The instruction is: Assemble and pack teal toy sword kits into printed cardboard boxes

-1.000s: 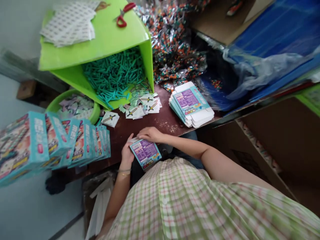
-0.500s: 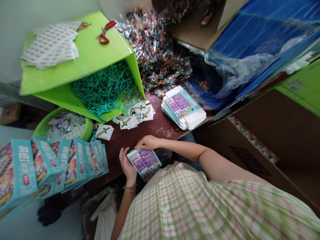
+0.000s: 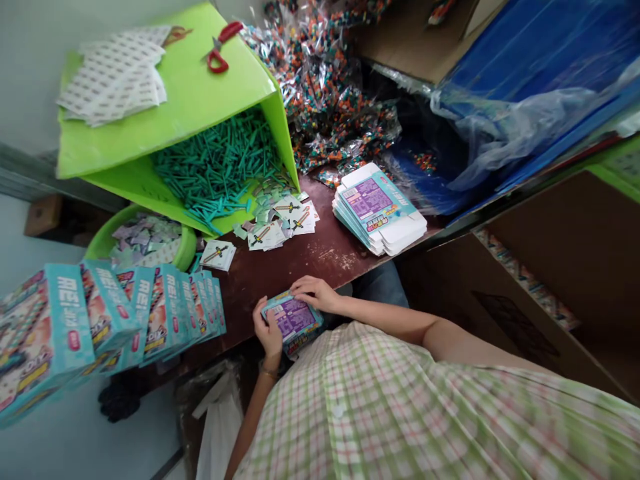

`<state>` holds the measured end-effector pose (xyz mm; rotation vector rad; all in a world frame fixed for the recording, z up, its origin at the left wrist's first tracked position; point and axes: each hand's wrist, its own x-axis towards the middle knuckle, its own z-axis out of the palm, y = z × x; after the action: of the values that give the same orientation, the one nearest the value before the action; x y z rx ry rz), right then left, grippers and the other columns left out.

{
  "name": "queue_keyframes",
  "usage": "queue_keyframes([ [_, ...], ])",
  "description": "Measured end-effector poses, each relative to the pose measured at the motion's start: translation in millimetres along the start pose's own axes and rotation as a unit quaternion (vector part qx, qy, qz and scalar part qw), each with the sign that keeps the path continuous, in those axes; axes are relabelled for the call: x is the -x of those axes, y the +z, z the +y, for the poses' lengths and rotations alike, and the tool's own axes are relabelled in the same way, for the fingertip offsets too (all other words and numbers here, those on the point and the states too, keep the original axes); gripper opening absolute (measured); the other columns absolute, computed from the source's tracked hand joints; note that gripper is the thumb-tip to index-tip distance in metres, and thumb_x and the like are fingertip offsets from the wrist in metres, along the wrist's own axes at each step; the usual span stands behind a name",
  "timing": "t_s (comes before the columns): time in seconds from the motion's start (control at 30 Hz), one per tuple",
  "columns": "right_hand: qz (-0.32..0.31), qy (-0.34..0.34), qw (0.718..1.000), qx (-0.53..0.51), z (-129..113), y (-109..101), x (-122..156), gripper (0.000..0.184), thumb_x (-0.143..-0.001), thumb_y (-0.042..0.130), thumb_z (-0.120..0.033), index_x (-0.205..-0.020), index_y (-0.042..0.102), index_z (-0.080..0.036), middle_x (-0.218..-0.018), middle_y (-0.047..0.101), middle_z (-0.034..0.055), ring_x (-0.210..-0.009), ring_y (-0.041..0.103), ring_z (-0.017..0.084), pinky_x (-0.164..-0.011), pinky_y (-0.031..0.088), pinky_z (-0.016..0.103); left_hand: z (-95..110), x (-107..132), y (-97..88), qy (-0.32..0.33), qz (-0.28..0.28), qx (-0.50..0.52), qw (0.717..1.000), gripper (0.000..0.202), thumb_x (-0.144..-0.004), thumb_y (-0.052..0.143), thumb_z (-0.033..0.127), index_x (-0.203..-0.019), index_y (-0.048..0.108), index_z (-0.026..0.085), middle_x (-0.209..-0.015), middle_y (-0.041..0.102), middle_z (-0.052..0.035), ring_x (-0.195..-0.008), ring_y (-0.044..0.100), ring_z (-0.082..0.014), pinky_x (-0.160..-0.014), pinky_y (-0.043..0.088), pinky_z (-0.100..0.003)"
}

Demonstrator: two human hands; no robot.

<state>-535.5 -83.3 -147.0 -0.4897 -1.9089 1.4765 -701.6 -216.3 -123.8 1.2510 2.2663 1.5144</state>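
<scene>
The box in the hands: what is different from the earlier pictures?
On the box, the white end flap no longer shows; a printed edge does. The right hand shifted rightward along it; the left hand still holds it. Scissors and carton stack stayed.

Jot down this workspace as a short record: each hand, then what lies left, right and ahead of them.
Left hand: gripping the left side of a teal and purple cardboard box
Right hand: touching that box's upper edge
Left: row of teal printed cardboard boxes
Right: stack of flattened teal and white cartons
Ahead: white paper cards with sword pictures; green plastic bin on its side, holding teal sticks
</scene>
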Motion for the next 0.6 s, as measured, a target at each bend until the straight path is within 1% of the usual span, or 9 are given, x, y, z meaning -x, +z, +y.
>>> queue_keyframes([
  [0.07, -0.004, 0.014, 1.0, -0.015, -4, 5, 3, 0.04, -0.103, 0.063, -0.051, -0.128, 0.075, -0.023, -0.139, 0.071, 0.0145, -0.134, 0.063, 0.027, -0.12, 0.047, 0.05, 5, -5, 1.5, -0.024, 0.004, 0.013, 1.0, 0.035, -0.098, 0.057, 0.053, -0.105, 0.067, 0.02, -0.114, 0.073, -0.0118, -0.111, 0.069, -0.0246, -0.106, 0.052, -0.042],
  [0.13, 0.017, 0.038, 0.998, -0.038, -12, 4, 1, 0.072, -0.094, 0.073, -0.055, -0.156, 0.054, -0.022, -0.16, 0.054, 0.0178, -0.149, 0.052, 0.029, -0.124, 0.042, 0.049, 16, -22, -0.2, -0.046, 0.033, 0.041, 0.998, 0.034, -0.099, 0.056, 0.052, -0.11, 0.064, 0.02, -0.117, 0.072, -0.0113, -0.111, 0.069, -0.0237, -0.102, 0.054, -0.041],
  [0.17, 0.018, 0.047, 0.997, -0.05, -18, 0, -2, 0.088, -0.091, 0.077, -0.056, -0.164, 0.042, -0.021, -0.164, 0.048, 0.0189, -0.151, 0.05, 0.03, -0.124, 0.042, 0.048, 23, -34, -2.0, -0.054, 0.064, 0.062, 0.995, 0.035, -0.1, 0.054, 0.051, -0.114, 0.062, 0.02, -0.121, 0.07, -0.0114, -0.11, 0.068, -0.0232, -0.1, 0.056, -0.04],
  [0.2, 0.008, 0.051, 0.997, -0.057, -25, -4, -7, 0.096, -0.089, 0.078, -0.056, -0.167, 0.035, -0.021, -0.164, 0.048, 0.0188, -0.149, 0.052, 0.03, -0.122, 0.045, 0.046, 30, -47, -4.2, -0.055, 0.1, 0.081, 0.99, 0.035, -0.101, 0.052, 0.049, -0.118, 0.061, 0.02, -0.124, 0.069, -0.0119, -0.11, 0.068, -0.0229, -0.099, 0.056, -0.04],
  [0.27, -0.018, 0.039, 0.999, -0.029, -42, -16, -19, 0.085, -0.094, 0.074, -0.05, -0.166, 0.039, -0.023, -0.157, 0.058, 0.0147, -0.138, 0.062, 0.028, -0.117, 0.05, 0.042, 43, -73, -9.0, -0.038, 0.155, 0.101, 0.982, 0.039, -0.102, 0.05, 0.049, -0.126, 0.058, 0.019, -0.133, 0.066, -0.0135, -0.115, 0.067, -0.0234, -0.102, 0.056, -0.041],
  [0.33, -0.016, 0.012, 0.998, 0.065, -59, -26, -32, 0.067, -0.099, 0.067, -0.039, -0.161, 0.047, -0.026, -0.153, 0.062, 0.0118, -0.137, 0.063, 0.028, -0.118, 0.048, 0.043, 52, -90, -12.6, -0.004, 0.168, 0.092, 0.981, 0.046, -0.102, 0.05, 0.052, -0.133, 0.056, 0.019, -0.143, 0.06, -0.0153, -0.125, 0.065, -0.0249, -0.109, 0.053, -0.042],
  [0.43, -0.009, -0.019, 0.977, 0.214, -71, -30, -44, 0.059, -0.099, 0.067, -0.029, -0.156, 0.054, -0.026, -0.156, 0.059, 0.0151, -0.144, 0.055, 0.032, -0.121, 0.044, 0.05, 51, -89, -12.4, 0.048, 0.162, 0.053, 0.984, 0.058, -0.1, 0.053, 0.057, -0.144, 0.051, 0.02, -0.155, 0.051, -0.0187, -0.138, 0.059, -0.0274, -0.116, 0.048, -0.045],
  [0.53, -0.083, -0.044, 0.969, 0.229, -59, -34, -52, 0.044, -0.099, 0.07, -0.034, -0.141, 0.068, -0.021, -0.141, 0.069, 0.0168, -0.131, 0.065, 0.03, -0.112, 0.051, 0.044, 37, -65, -3.4, 0.098, 0.106, -0.02, 0.989, 0.054, -0.101, 0.054, 0.053, -0.142, 0.056, 0.017, -0.153, 0.053, -0.0225, -0.147, 0.052, -0.0312, -0.123, 0.041, -0.051],
  [0.6, -0.098, -0.038, 0.968, 0.226, -43, -48, -64, 0.031, -0.102, 0.067, -0.036, -0.127, 0.076, -0.019, -0.127, 0.076, 0.0147, -0.118, 0.071, 0.026, -0.105, 0.054, 0.038, 25, -46, 7.6, 0.135, 0.0, -0.074, 0.988, 0.047, -0.101, 0.057, 0.048, -0.137, 0.062, 0.018, -0.15, 0.057, -0.0233, -0.15, 0.048, -0.034, -0.126, 0.035, -0.056],
])
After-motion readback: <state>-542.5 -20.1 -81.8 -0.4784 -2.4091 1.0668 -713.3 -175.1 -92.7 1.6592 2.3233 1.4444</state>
